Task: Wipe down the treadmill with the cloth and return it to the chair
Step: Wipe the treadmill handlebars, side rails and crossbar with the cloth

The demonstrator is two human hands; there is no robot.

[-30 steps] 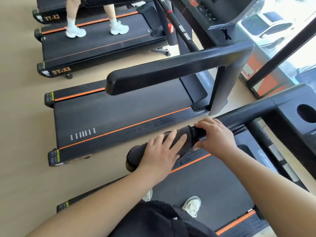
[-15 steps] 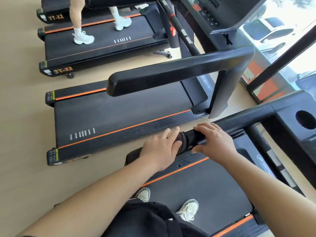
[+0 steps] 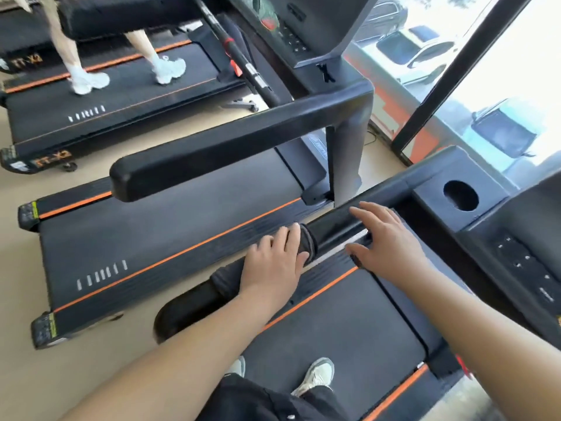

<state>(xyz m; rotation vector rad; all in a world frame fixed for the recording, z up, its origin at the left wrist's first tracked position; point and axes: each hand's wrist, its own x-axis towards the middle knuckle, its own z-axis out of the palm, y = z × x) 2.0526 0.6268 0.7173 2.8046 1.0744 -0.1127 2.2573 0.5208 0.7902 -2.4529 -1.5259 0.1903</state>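
Wiping appears under way: the cloth (image 3: 308,243) is gripped around the near treadmill's (image 3: 334,323) handrail (image 3: 337,221) by the left hand (image 3: 273,268); the right hand (image 3: 385,247) is held open, empty. A slide along the rail is called for next.

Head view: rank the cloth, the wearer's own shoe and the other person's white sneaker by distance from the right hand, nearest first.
From the right hand:
1. cloth: just to its left, wrapped on the handrail under the left hand.
2. own shoe: below, on this treadmill's belt.
3. white sneaker: far upper left, two treadmills over.
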